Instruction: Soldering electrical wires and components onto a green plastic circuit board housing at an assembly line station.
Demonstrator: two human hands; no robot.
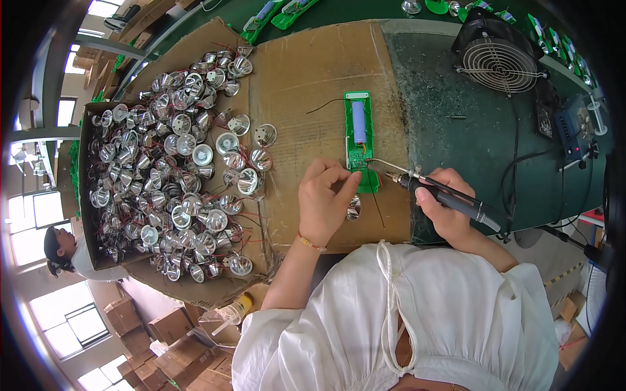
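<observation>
A green plastic housing lies on the cardboard sheet, with a lilac cylindrical battery in its upper part and a small green circuit board below. My right hand is closed round a soldering iron, which has a thin bent metal tube along it; its tip reaches the circuit board. At the board's lower left, my left hand pinches finger and thumb together; what sits between them is too small to make out. A silver reflector cup lies beside that thumb, partly hidden. Thin dark wires stick out from the housing.
At left, a cardboard box and the sheet beside it hold a heap of silver reflector cups with red wires. Toward the back right stand a black fan and a blue soldering station. More green housings line the far edge.
</observation>
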